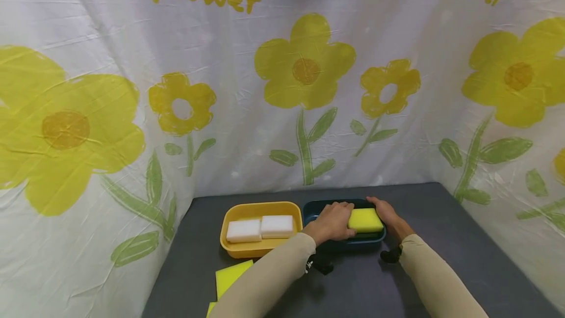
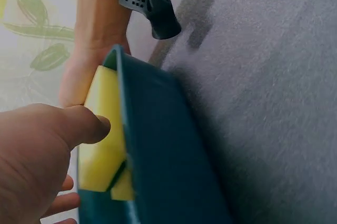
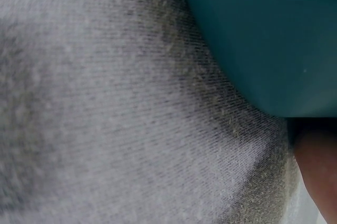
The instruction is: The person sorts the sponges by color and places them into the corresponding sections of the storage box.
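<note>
A yellow sponge [image 1: 365,220] sits in the right end of a dark teal tray [image 1: 351,242]. My left hand [image 1: 334,221] grips the sponge's left end, its thumb [image 2: 87,125] pressed on the yellow face in the left wrist view. Below a dark gap there, another yellow piece [image 2: 122,187] shows. My right hand [image 1: 390,217] holds the tray's right end, with fingers at the far right corner. In the right wrist view, one digit [image 3: 318,169] lies by the tray's outer wall [image 3: 263,40]; its other fingers are hidden.
Left of the teal tray stands a yellow tray [image 1: 260,207] holding two white sponges, the left one [image 1: 244,230] beside the right one [image 1: 277,225]. Flat yellow pieces [image 1: 230,276] lie on the dark table [image 1: 194,254] by my left sleeve. A flower-printed curtain [image 1: 238,151] surrounds the table.
</note>
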Tool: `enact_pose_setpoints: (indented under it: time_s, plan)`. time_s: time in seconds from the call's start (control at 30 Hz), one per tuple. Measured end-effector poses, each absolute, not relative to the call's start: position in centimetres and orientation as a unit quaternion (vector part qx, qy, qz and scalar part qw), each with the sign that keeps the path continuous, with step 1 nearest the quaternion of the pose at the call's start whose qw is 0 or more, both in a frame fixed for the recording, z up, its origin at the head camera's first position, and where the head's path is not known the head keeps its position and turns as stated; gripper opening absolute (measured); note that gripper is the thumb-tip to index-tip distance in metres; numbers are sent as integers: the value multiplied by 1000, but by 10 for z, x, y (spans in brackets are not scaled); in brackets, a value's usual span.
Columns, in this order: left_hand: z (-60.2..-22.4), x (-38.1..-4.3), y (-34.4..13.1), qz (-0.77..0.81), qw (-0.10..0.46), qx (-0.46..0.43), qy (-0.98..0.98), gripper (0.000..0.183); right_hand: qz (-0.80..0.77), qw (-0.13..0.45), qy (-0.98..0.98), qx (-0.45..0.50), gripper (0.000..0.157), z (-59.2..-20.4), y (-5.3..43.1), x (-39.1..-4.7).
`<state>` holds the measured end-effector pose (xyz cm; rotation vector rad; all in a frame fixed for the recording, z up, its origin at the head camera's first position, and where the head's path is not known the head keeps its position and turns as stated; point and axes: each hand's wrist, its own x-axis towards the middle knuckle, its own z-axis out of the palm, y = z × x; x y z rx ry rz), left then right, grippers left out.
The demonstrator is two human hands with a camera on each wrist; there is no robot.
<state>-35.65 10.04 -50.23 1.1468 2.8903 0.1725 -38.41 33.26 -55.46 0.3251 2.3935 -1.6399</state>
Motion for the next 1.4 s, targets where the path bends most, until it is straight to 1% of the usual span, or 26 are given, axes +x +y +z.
enact_pose_setpoints:
  time_s: [0.13, 0.3, 0.43, 0.53, 0.67, 1.0, 1.17, 1.4]
  plan:
    - [-487, -355, 90, 49, 10, 374, 926, 74, -560, 107, 813, 117, 75, -554, 332, -383]
    - [-466, -354, 78, 46, 25, 381, 923, 81, -557, 102, 817, 110, 74, -554, 333, -383]
    - [-454, -352, 69, 50, 50, 382, 921, 81, -550, 110, 823, 91, 71, -555, 333, -382]
    - [-445, -346, 61, 51, 82, 370, 924, 79, -550, 118, 823, 76, 68, -555, 334, -382]
    - [-434, -338, 50, 45, 110, 365, 923, 74, -552, 122, 822, 74, 67, -555, 336, -381]
    - [-423, -326, 12, 17, 102, 403, 909, 59, -543, 124, 826, 88, 71, -554, 335, -381]
    - [-418, -315, -10, 8, 106, 415, 903, 44, -546, 124, 823, 93, 72, -552, 334, -379]
    - [-417, -302, -38, 13, 116, 410, 905, 37, -551, 123, 820, 93, 73, -552, 333, -380]
